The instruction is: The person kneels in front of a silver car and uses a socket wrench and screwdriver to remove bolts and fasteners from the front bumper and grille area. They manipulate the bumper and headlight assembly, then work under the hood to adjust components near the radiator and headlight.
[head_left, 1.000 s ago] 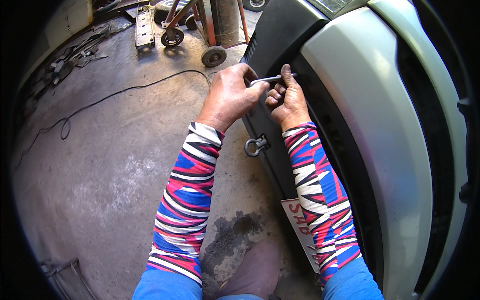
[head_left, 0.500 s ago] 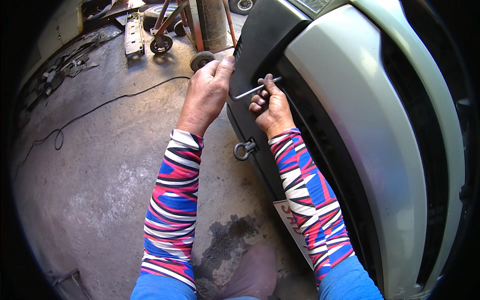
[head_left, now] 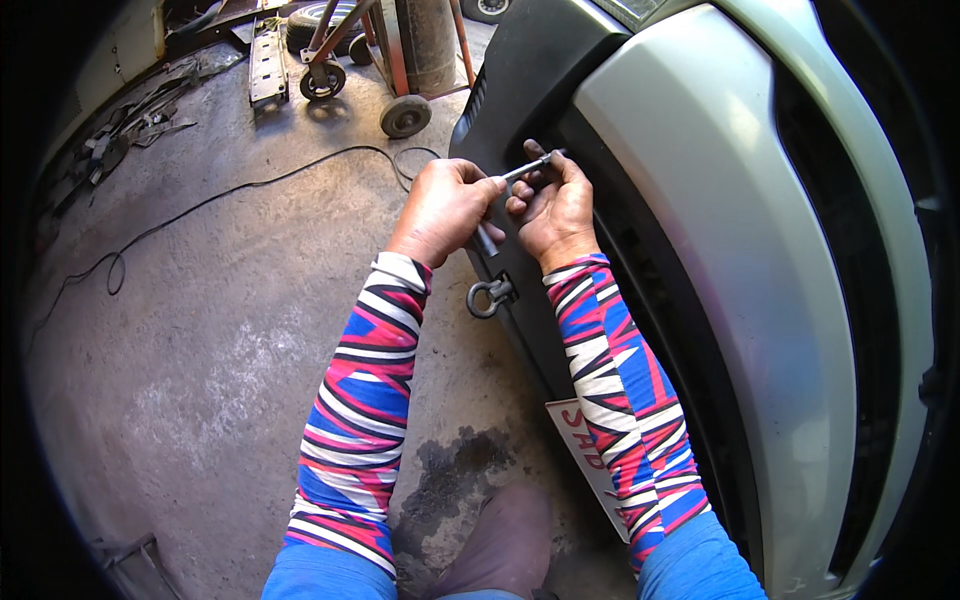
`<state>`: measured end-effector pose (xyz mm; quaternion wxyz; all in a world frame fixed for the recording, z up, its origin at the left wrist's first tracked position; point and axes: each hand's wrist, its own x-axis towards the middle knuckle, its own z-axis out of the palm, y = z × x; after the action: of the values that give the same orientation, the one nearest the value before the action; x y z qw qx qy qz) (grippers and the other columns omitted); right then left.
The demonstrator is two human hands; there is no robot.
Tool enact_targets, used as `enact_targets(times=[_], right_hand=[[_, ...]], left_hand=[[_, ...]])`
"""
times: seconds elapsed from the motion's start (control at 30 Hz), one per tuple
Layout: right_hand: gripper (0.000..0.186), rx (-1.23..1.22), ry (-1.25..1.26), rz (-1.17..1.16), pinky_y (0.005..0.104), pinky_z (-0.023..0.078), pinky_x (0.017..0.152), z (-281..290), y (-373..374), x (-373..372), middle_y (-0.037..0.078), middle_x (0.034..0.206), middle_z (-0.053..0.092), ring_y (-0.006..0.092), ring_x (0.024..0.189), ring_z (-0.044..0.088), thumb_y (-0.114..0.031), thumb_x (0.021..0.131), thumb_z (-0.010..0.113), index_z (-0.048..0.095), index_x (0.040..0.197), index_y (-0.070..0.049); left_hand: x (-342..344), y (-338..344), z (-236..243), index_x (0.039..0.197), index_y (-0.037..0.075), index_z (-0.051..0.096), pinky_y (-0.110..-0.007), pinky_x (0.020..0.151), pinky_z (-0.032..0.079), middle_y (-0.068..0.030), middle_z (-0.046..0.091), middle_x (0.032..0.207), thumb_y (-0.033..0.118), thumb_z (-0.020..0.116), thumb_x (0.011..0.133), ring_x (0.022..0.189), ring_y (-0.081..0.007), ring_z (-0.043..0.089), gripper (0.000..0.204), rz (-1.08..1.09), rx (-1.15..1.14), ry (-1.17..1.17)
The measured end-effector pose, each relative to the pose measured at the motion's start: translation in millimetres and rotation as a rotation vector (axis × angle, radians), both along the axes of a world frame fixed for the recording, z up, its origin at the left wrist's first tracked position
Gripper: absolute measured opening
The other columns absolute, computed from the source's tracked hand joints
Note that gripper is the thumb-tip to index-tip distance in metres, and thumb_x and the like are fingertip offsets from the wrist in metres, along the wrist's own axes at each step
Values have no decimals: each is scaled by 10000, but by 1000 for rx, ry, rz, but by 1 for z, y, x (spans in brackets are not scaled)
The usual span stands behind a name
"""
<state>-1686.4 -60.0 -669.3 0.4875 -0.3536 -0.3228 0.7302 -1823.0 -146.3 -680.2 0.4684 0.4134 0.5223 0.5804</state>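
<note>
Head view, the only one: left hand [head_left: 445, 205] clamped on a metal rod-like tool [head_left: 525, 171], thumb and forefinger pinching its shaft; a second metal length shows below that hand, but the fingers cover whether the two join. Right hand [head_left: 558, 215] palm partly turned up, fingers curled about the tool's far end; cannot tell whether they close firmly on it. Tool lies slantwise between the hands, in front of the black bumper [head_left: 535, 75] of a vehicle with silver-grey body panels [head_left: 690, 130]. Grey metal shackle [head_left: 490, 296] on the bumper, below the hands; white plate with red characters [head_left: 588, 460] lower down, partly behind the right forearm. Both forearms in patterned sleeves [head_left: 355, 400] of red, blue, white and black. Concrete floor [head_left: 220, 300] to the left, dark stain [head_left: 455, 475] near the person's knee, black cable [head_left: 230, 190] running across. Far end: red-framed wheeled trolley [head_left: 395, 50] with an upright cylinder [head_left: 430, 45], a loose tyre [head_left: 305, 28] beside it.
</note>
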Motion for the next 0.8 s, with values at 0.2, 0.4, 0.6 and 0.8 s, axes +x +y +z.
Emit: enact_targets(times=[0.2, 0.4, 0.6, 0.8], right_hand=[[318, -11, -18, -138, 308, 424, 612, -9, 1, -1, 27, 809, 533, 160, 682, 505, -387, 969, 701, 672, 1019, -74], [313, -47, -11, -100, 306, 402, 607, -7, 4, -3, 3, 727, 562, 168, 655, 531, -394, 886, 805, 621, 873, -141], [308, -32, -52, -147, 330, 380, 696, -8, 4, -5, -37, 758, 501, 127, 745, 484, -453, 890, 789, 630, 908, -189], [310, 91, -331, -137, 300, 390, 685, -12, 3, 2, -24, 797, 549, 123, 741, 507, -440, 972, 689, 640, 876, -149]], left_hand=[[-7, -1, 7, 1030, -26, 719, -284, 622, 519, -48, 682, 828, 499, 654, 974, 734, -111, 618, 532, -123, -61, 150], [-10, 0, 9, 1112, -53, 714, -323, 797, 542, -123, 721, 966, 458, 684, 966, 887, -181, 668, 533, -8, 116, 268], [-9, 1, -1, 1178, -76, 688, -364, 813, 567, -192, 730, 1040, 284, 648, 974, 911, -254, 710, 416, 15, 166, 520], [0, 19, -13, 1219, -53, 678, -361, 888, 547, -191, 730, 1099, 277, 584, 1012, 984, -259, 703, 401, 75, 195, 417]])
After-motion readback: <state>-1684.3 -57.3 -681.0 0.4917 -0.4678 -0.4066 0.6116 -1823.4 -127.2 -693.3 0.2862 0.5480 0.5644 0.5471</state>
